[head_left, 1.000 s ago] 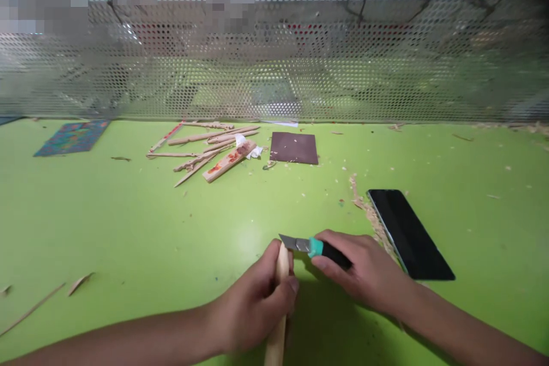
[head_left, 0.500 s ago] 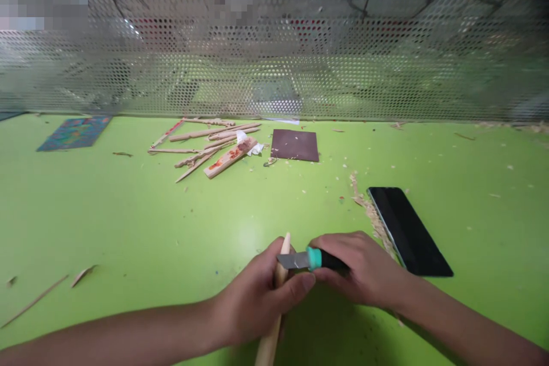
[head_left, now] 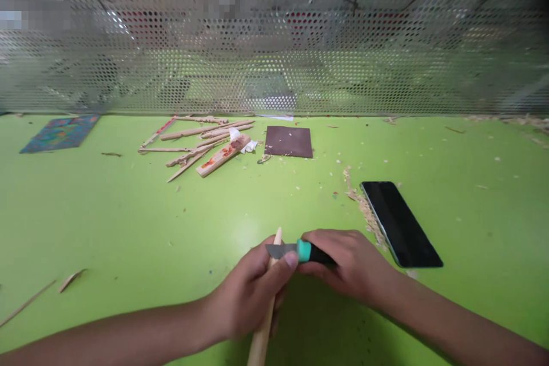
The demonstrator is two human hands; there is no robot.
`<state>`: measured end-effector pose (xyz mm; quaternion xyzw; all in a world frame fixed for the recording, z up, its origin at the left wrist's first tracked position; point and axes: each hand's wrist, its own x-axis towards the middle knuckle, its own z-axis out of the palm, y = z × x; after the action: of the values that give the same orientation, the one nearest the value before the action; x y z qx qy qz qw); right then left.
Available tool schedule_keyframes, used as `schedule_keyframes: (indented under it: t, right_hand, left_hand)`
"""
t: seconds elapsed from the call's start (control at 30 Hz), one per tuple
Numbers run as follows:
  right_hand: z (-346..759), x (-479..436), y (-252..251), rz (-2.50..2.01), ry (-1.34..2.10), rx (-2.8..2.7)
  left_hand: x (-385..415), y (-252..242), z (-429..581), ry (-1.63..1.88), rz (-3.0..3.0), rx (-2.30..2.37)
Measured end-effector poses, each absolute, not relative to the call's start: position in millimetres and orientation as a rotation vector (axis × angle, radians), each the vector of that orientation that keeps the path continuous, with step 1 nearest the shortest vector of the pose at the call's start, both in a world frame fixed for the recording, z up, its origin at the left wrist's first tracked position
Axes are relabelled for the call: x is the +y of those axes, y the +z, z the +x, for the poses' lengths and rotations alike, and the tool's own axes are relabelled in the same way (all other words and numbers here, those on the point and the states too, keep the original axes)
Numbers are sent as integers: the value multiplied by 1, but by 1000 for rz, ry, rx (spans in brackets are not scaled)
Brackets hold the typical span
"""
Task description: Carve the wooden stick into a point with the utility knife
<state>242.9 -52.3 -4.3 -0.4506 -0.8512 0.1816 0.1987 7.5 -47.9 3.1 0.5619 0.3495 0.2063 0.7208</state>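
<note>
My left hand (head_left: 246, 294) is wrapped round a pale wooden stick (head_left: 262, 331) whose pointed tip rises just above the fingers. My right hand (head_left: 347, 263) grips a utility knife (head_left: 300, 251) with a black handle and a teal collar. Its short blade lies across the stick near the tip, and my left thumb presses against the back of the blade. Both hands hover low over the green table (head_left: 128, 223).
A black phone (head_left: 398, 223) lies flat to the right beside a line of wood shavings (head_left: 364, 206). Farther back lie a pile of carved sticks (head_left: 201, 146), brown sandpaper (head_left: 289, 142) and a colourful card (head_left: 60, 132). A perforated metal screen (head_left: 274, 51) closes the back.
The stick has tilted so that its tip shows above my left hand. The knife blade has shifted left across it, and my left thumb now rests on the blade.
</note>
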Motion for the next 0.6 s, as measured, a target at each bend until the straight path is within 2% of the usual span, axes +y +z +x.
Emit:
schedule_keyframes:
  t: [0.4, 0.6]
  right_hand:
    - [243, -53, -10, -1474, 501, -2188]
    - [244, -52, -5, -1405, 514, -2243]
  left_hand:
    - [-53, 3, 2, 443, 1127, 762]
    - [-50, 3, 3, 456, 1148, 726]
